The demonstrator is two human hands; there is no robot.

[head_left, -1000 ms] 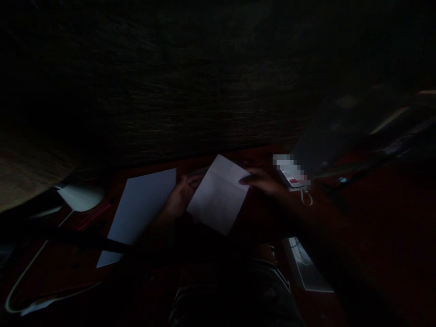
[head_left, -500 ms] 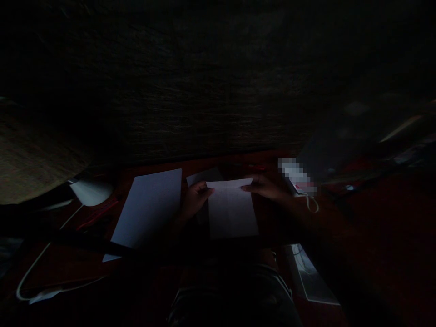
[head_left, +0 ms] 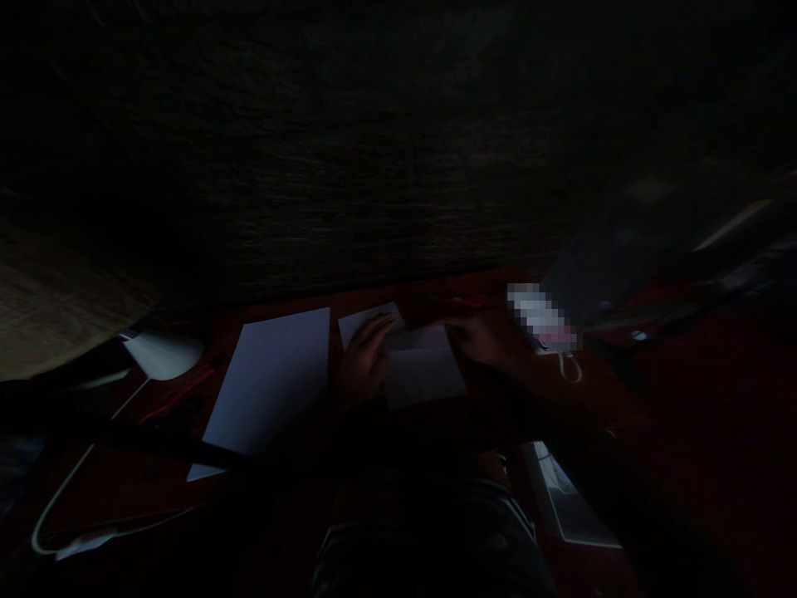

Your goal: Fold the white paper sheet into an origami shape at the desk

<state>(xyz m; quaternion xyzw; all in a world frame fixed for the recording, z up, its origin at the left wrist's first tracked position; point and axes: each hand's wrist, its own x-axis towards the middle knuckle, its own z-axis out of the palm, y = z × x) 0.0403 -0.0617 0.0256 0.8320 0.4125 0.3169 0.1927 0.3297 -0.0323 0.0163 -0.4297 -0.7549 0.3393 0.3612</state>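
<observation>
In dim light, a pale sheet of paper [head_left: 427, 379] sits between my hands, with a crease or bend across its upper part. My left hand [head_left: 366, 359] is at its left edge, fingers stretched out and slightly apart; the thumb is hard to make out. At the sheet's upper right corner, my right hand [head_left: 478, 340] pinches the edge, a little blurred. Behind my left fingers lies a smaller piece of paper [head_left: 354, 322], partly covered. To the left is a larger stack or sheet of white paper [head_left: 274, 365] on the dark reddish table [head_left: 498, 291].
A white cone-shaped object [head_left: 165, 355] with a pale cable [head_left: 68, 482] stands at the left, near red items [head_left: 178, 394]. At the right lies a blurred-out pale object [head_left: 541, 320] with a cord loop [head_left: 570, 368]. A dark textured wall [head_left: 398, 183] rises behind.
The sheet's upper part has bent, so it looks shorter. My left hand has left its upper left corner, its fingers now extended; my right hand stays near the upper right corner.
</observation>
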